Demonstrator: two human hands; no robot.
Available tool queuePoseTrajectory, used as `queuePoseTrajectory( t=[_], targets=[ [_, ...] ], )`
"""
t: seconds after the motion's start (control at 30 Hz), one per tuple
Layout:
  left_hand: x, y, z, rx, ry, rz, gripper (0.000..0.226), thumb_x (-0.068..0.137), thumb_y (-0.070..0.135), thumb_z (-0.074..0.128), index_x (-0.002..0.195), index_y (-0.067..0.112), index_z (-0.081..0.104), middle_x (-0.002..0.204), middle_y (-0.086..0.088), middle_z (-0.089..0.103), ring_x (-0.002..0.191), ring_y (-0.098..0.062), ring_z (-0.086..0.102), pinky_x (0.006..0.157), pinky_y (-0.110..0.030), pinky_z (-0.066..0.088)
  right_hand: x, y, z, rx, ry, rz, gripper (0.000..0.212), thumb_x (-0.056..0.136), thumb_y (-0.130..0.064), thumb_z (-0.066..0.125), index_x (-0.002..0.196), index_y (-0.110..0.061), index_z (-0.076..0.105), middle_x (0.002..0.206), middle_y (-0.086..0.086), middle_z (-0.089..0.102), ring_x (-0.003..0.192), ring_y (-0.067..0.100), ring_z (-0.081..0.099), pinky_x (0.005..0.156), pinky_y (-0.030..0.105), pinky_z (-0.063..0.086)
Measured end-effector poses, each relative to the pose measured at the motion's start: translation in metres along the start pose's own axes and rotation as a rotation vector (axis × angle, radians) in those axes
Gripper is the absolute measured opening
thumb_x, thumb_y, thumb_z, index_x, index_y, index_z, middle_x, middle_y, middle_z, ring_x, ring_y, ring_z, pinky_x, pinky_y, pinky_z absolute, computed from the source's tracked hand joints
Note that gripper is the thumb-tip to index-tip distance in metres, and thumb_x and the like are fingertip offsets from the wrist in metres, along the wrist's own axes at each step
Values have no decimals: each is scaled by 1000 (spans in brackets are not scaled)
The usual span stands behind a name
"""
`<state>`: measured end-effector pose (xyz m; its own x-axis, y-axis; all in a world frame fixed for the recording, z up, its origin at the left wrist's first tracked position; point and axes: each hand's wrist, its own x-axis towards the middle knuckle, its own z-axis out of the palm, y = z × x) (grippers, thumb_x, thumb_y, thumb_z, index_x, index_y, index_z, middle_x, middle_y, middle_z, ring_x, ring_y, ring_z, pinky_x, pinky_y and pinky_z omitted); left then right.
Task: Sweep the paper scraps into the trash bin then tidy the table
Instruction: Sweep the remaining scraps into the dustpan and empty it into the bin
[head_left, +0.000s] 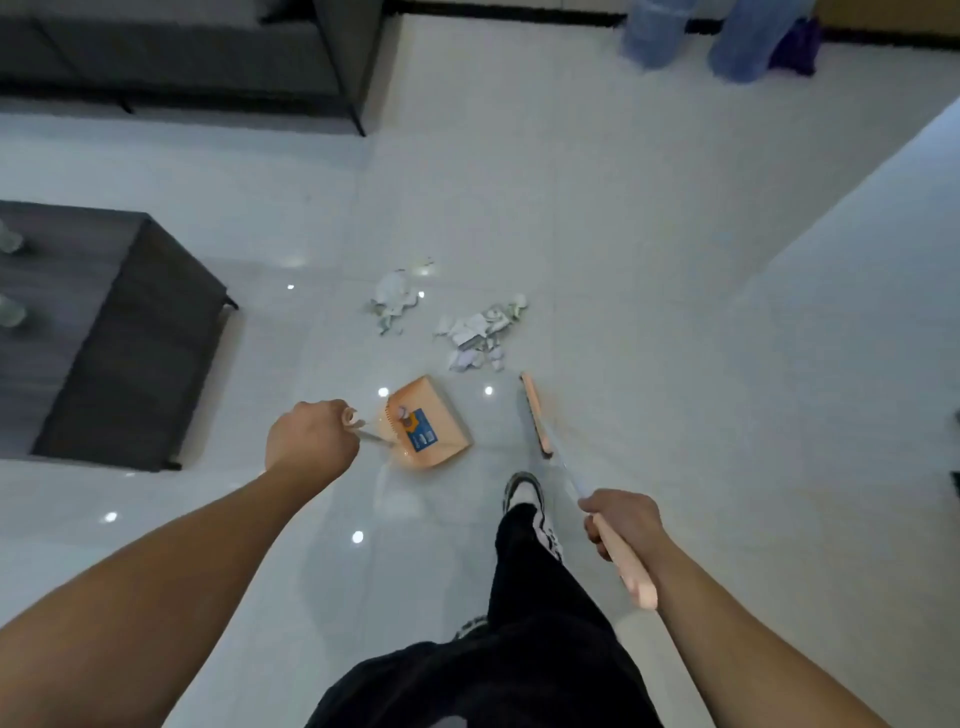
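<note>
Right hand (621, 522): fingers wrapped round peach-handled broom (537, 415); head's long axis runs away from the person.
Left hand (310, 439): grips orange plastic dustpan (431, 423) handle; mouth faces torn white paper scraps (478, 332).

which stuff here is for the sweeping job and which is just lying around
For the job: paper scraps on the floor, dustpan in the left hand, broom in the right hand.
Lying about: dark table, water bottles.
</note>
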<state>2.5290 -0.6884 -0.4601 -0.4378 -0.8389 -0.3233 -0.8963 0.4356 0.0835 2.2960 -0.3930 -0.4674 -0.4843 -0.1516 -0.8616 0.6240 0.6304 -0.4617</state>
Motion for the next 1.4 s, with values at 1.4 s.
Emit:
queuePoseTrajectory(
  t=[1.4],
  targets=[
    [274, -61, -80, -189, -91, -85, 9, 67, 15, 53, 72, 19, 59, 71, -3, 59, 64, -27, 57, 59, -27, 47, 76, -244, 248, -254, -98, -9, 21, 84, 0, 71, 101, -10, 65, 55, 12, 54, 35, 17, 46, 37, 19, 35]
  ],
)
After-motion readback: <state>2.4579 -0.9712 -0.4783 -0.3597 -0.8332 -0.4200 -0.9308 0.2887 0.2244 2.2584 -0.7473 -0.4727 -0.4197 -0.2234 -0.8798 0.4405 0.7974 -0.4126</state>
